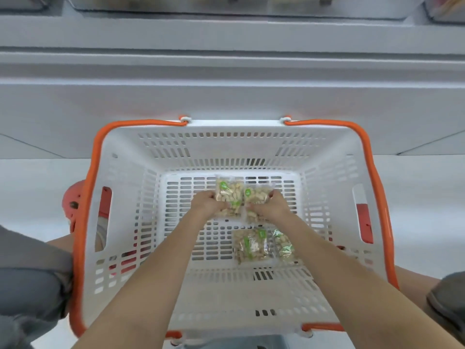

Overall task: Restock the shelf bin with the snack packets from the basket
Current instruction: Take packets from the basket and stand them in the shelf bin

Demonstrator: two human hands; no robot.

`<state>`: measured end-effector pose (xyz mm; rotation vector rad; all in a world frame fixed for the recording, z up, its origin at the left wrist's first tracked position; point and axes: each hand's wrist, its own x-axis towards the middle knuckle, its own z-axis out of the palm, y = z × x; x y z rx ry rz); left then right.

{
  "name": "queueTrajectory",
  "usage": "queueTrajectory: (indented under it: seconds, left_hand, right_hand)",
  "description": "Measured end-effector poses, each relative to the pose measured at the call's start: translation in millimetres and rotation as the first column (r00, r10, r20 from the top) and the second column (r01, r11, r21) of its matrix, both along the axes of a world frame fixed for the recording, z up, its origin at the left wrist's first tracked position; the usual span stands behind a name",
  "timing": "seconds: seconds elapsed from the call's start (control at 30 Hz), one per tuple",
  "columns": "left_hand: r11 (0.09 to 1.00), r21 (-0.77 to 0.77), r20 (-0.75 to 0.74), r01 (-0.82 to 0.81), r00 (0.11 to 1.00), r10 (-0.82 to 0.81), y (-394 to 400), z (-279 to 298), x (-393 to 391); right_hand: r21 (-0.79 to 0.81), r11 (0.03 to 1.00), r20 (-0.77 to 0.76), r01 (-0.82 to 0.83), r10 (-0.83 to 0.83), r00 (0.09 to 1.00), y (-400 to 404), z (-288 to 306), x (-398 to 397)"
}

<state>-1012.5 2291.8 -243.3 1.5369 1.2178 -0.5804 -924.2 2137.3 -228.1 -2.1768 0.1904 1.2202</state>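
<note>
1. Both hands are down inside the white basket, the slotted one with orange handles folded out along its rim.
2. The left hand grips a clear snack packet with a green label, fingers curled round its near end, over the far middle of the basket's floor.
3. The right hand does the same with a second packet, fingers clamped on its right side and near end.
4. Those two held packets sit side by side, touching or slightly overlapping. I cannot tell whether they rest on the basket's floor or are just off it.
5. Nearer the person, right of the basket's middle, another packet lies flat on the floor, partly under the right forearm.
6. Just beside it, toward the basket's right wall, a fourth packet peeks out, mostly covered by that forearm.
7. Beyond the basket's far rim rises a white shelf front; above it, at the top edge, a clear shelf bin shows, its contents too blurred to make out.
8. Outside the basket's left wall something red shows on the pale floor.
9. Grey trouser knees flank the basket's near corners.
</note>
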Motion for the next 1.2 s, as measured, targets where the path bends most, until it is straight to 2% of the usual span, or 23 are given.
queueTrajectory:
  seconds: [0.07, 0.17, 0.27, 0.4, 0.53, 0.63, 0.7, 0.8, 0.9, 0.97, 1.03, 1.1, 1.2]
  left_hand:
    - [0.999, -0.04, 0.037, 0.022, 0.999, -0.02, 5, 15, -3]
    - [0.975, -0.22, 0.101, 0.022, 0.995, 0.0, 12, 52, -4]
    - [0.944, -0.306, 0.171, 0.121, 0.983, -0.07, 17, 95, -5]
    - [0.934, -0.205, 0.286, 0.294, 0.93, -0.231, 28, 164, -1]
    - [0.937, -0.039, 0.381, 0.347, 0.872, -0.307, 36, 237, 0]
    - [0.946, -0.01, 0.54, 0.324, 0.798, -0.268, 38, 287, -3]
    - [0.947, -0.038, 0.629, 0.319, 0.744, -0.225, 36, 313, -8]
    - [0.94, -0.076, 0.711, 0.332, 0.679, -0.182, 27, 342, -23]
    - [0.933, -0.158, 0.776, 0.323, 0.625, -0.085, 18, 363, -26]
    - [0.911, -0.219, 0.811, 0.348, 0.585, -0.028, 16, 373, -22]
    - [0.928, -0.16, 0.826, 0.336, 0.56, -0.06, 12, 377, -17]
    - [0.969, -0.053, 0.823, 0.24, 0.56, -0.093, 4, 371, -13]
    - [0.99, -0.037, 0.834, 0.133, 0.551, -0.043, -4, 361, -7]
  right_hand:
    - [0.126, 0.99, -0.072, 0.062, -0.053, 0.996, -7, 18, 2]
    - [0.204, 0.979, -0.045, 0.003, 0.006, 0.999, -14, 53, 6]
    - [0.308, 0.951, -0.04, -0.022, 0.037, 0.999, -22, 97, 12]
    - [0.393, 0.911, -0.018, -0.122, 0.14, 0.99, -30, 153, 13]
    - [0.512, 0.853, 0.022, -0.097, 0.1, 0.995, -27, 212, 18]
    - [0.666, 0.745, 0.018, -0.046, 0.045, 0.999, -17, 259, 17]
    - [0.746, 0.66, 0.059, -0.089, 0.068, 0.996, -10, 290, 11]
    - [0.828, 0.536, 0.112, -0.162, 0.126, 0.986, -1, 319, 1]
    - [0.888, 0.427, 0.138, -0.172, 0.109, 0.984, 9, 329, -2]
    - [0.893, 0.406, 0.178, -0.195, 0.08, 0.981, 15, 335, 0]
    - [0.878, 0.419, 0.233, -0.233, 0.053, 0.971, 20, 339, 3]
    - [0.857, 0.42, 0.305, -0.298, 0.054, 0.951, 24, 339, 2]
    - [0.863, 0.425, 0.288, -0.275, 0.033, 0.957, 25, 331, 0]
